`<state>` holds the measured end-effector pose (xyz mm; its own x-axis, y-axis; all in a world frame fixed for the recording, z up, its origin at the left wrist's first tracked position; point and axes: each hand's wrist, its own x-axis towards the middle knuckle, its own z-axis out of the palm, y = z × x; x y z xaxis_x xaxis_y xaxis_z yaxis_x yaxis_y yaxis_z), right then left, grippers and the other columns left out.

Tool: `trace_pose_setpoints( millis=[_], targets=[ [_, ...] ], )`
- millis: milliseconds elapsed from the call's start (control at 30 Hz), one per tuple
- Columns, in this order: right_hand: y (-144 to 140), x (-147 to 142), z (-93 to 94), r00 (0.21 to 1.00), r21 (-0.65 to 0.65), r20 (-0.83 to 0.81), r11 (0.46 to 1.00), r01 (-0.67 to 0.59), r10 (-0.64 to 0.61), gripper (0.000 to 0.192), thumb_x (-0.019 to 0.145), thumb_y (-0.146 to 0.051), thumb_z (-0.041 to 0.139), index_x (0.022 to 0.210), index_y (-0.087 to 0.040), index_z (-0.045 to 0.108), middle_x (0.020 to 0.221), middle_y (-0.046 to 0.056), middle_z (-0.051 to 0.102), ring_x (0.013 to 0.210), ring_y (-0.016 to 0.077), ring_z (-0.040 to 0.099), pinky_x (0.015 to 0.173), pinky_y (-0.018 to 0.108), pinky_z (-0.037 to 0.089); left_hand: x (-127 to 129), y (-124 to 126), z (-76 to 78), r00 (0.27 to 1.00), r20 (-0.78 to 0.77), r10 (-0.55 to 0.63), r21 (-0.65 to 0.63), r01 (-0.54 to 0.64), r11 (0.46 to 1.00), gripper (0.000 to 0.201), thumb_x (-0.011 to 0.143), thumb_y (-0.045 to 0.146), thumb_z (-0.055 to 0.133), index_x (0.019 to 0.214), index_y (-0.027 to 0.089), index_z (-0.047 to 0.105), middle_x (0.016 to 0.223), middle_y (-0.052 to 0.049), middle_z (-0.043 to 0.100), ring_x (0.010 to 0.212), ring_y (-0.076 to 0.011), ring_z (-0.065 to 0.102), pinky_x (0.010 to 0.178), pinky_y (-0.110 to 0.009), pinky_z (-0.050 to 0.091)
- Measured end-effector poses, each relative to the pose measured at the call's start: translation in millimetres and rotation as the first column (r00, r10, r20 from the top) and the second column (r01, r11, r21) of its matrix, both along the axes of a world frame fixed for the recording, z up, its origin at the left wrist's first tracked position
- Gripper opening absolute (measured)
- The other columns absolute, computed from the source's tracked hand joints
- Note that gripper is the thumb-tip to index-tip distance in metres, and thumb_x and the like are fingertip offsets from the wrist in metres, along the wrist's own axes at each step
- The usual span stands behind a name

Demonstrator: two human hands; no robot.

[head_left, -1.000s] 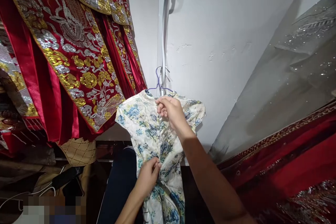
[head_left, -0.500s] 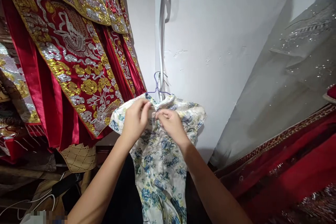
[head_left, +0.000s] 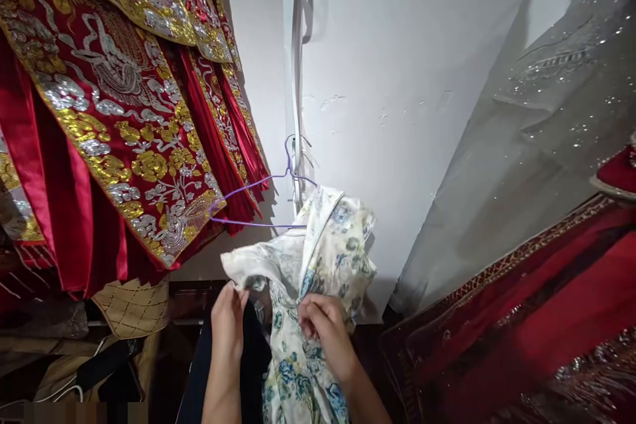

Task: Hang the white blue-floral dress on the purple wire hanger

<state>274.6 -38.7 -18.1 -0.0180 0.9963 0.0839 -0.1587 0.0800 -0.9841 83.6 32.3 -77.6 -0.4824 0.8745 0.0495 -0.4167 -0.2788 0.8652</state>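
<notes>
A white dress with a blue flower print hangs half off a thin purple wire hanger hooked on a fixture at the white wall. The hanger's left arm is bare; the dress still drapes over its right end. My left hand pinches the loose left shoulder of the dress, pulled down below the hanger. My right hand grips the front of the dress lower down, fingers closed in the cloth.
Red robes with gold and silver embroidery hang close on the left. A grey sequinned garment and red embroidered cloth fill the right. Below left lie a tan quilted item, cables and clutter.
Both hands dropped from the collar to below the hanger. The dress's left shoulder slid off the hanger, baring its left arm, and the garment now sags to the right.
</notes>
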Motion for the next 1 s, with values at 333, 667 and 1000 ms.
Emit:
trace_pose_setpoints(
  millis=[333,667,1000],
  targets=[
    [-6,30,13.9,0.948,0.101,0.301,0.992,0.072,-0.099,0.04,0.093,-0.057,0.052,0.09,-0.02,0.069,0.083,0.005,0.065,0.079,0.0207,0.059,0.071,0.029,0.044,15,-64,65.0,0.889,0.033,-0.456,0.098,0.452,0.887,0.03,0.079,0.045,0.072,0.081,0.017,0.061,0.09,-0.005,0.065,0.086,-0.0211,0.064,0.083,-0.033,0.053],
    [-22,12,12.1,0.994,-0.08,-0.03,0.991,-0.107,0.105,0.057,0.083,-0.07,0.059,0.104,-0.019,0.073,0.102,0.011,0.071,0.112,0.0312,0.06,0.103,0.043,0.041,66,-99,98.5,0.635,-0.612,-0.47,-0.054,0.56,0.827,0.035,0.094,0.044,0.054,0.121,0.027,0.068,0.128,-0.011,0.062,0.121,-0.03,0.055,0.107,-0.041,0.041],
    [-26,40,46.0,0.831,-0.217,0.39,0.917,-0.336,0.397,0.016,0.072,-0.02,0.069,0.087,-0.02,0.071,0.086,0.002,0.068,0.081,0.0209,0.059,0.073,0.028,0.046,43,-44,98.6,0.291,-0.882,-0.371,-0.018,0.765,0.644,0.047,0.1,0.051,0.037,0.102,0.027,0.077,0.096,-0.009,0.071,0.102,-0.0263,0.06,0.1,-0.039,0.044]
  ],
)
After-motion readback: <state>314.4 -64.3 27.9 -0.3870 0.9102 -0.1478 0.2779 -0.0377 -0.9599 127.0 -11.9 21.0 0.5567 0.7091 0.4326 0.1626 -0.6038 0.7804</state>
